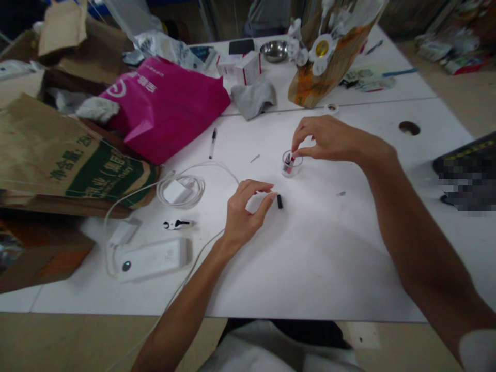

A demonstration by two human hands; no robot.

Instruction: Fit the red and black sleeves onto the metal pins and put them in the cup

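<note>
The left hand [242, 216], thumb and forefinger slightly parted and seemingly empty, hangs just beside a small black piece [280, 202] on the worktop [310, 274], while at the clear cup [298, 164] of slim items [289, 164] the right hand [327, 138], nearly pinched, hold unclear, should move vertically to avoid tipping it.

1. Right arm [403, 222]: bare below a whitish cloth sleeve [479, 349].
2. Left arm [194, 294]: bare, slim.
3. Left hand [243, 209] and right hand [329, 137]: bare, slender-fingered.
4. Loose, pale-grey, softly creased fabric garment [267, 349], partly visible low in view.
</note>
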